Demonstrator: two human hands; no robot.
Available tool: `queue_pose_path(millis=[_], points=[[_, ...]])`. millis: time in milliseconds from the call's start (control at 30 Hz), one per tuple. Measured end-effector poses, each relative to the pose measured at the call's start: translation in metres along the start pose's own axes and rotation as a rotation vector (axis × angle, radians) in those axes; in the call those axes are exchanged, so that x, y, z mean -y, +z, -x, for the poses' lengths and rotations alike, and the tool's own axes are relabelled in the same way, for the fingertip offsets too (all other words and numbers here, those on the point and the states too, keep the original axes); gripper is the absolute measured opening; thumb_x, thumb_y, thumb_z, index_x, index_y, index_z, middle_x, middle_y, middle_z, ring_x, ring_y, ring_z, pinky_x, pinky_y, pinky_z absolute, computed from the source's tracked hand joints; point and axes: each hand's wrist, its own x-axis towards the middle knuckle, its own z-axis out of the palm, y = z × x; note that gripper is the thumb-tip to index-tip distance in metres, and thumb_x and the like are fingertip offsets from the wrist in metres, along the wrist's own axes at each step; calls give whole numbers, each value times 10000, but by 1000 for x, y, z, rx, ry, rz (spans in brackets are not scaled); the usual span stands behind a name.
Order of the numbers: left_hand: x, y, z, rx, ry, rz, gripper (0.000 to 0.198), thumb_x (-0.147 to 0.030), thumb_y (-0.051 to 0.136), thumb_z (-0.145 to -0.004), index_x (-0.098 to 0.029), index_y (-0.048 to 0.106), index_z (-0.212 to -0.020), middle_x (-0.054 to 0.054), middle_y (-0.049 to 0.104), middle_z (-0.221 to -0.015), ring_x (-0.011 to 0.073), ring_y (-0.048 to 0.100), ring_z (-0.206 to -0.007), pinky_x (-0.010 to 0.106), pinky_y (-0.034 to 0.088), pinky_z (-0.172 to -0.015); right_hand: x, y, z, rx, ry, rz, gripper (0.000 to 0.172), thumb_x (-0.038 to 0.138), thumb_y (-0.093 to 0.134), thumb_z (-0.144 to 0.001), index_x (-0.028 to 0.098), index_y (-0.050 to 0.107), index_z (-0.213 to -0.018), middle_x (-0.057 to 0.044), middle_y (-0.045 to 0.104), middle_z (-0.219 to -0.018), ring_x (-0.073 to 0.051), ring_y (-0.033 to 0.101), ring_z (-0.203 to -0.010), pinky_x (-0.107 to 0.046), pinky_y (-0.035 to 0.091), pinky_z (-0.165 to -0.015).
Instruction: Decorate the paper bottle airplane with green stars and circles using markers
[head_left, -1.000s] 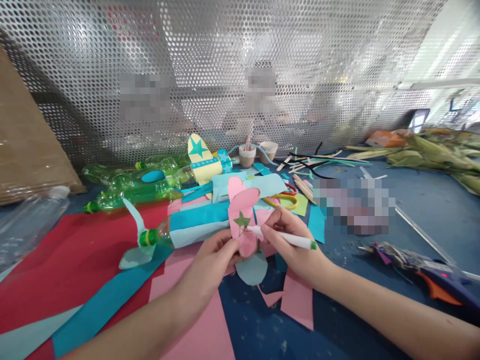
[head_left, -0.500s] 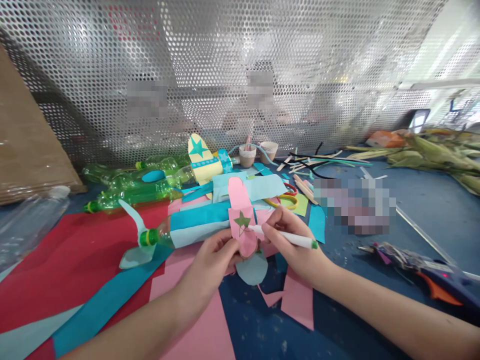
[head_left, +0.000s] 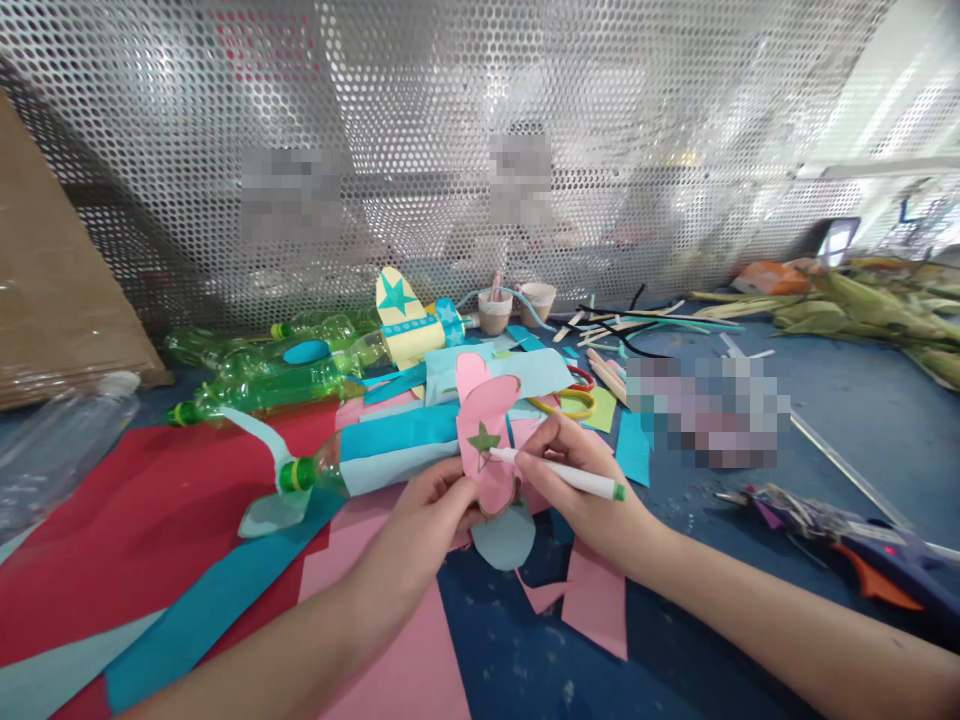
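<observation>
A perforated metal wall (head_left: 420, 100) rises behind a blue table (head_left: 697, 620) strewn with coloured paper. The pen (head_left: 581, 476), white with a green end, lies across the right hand (head_left: 600, 525); its tip points left and slightly up, its green end right, so its long axis runs nearly level. Thumb and fingers are pinched together on the pen near the tip, which meets the pink cutout (head_left: 486, 405) at the lower part of a drawn green star (head_left: 484, 440). The left hand (head_left: 424, 520) clamps the cutout's lower left edge, thumb in front and fingers behind; whether they also press on the bottle (head_left: 397, 450) cannot be told. The cutout stands just at the bottle's right end, its long axis running up the view. The bottle, wrapped in blue and pale blue paper, lies lengthwise from left to right, its green cap (head_left: 298, 475) pointing left among pale blades (head_left: 274, 515). Beyond, a yellow model (head_left: 412, 340) bears a teal star. The pen's barrel is too small for any lettering to be read.
</observation>
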Motion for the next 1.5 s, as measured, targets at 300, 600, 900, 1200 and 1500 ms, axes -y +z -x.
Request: queue_pose_path(millis=[300,600,900,1200,1500], points=[[0,1,0,7,15,10,220,-335,681,-685,-186,749,-833,31,719,-783,171,642,-726,259,469,-689,-3,-2,2,-4,4,18,225,304,597,-886,231,446,-737,58,485,-624,-102,474,-525,-236,382,-487],[0,0,2,-4,17,16,203,-340,697,-691,-192,756,-818,15,694,-748,151,608,-705,257,482,-714,-3,-3,1,-5,-6,18,219,297,597,-886,229,451,-738,56,491,-633,-102,485,-531,-236,391,-494],[0,1,1,9,27,13,205,-322,679,-711,-187,756,-845,28,702,-749,172,624,-723,269,474,-711,0,-2,2,-4,4,27,224,274,577,-889,232,435,-720,53,481,-616,-104,468,-522,-238,378,-482],[-1,1,3,-1,-3,-1,186,-325,665,-723,-192,747,-825,5,670,-712,155,598,-697,256,450,-682,-1,-4,2,7,1,8,234,279,584,-898,232,433,-725,63,465,-609,-99,459,-515,-232,370,-481],[-1,1,2,14,47,14,181,-325,685,-704,-180,743,-796,27,680,-725,175,600,-711,276,465,-695,-2,-3,2,-10,3,34,231,312,578,-895,235,433,-732,50,489,-622,-112,475,-526,-247,385,-489]])
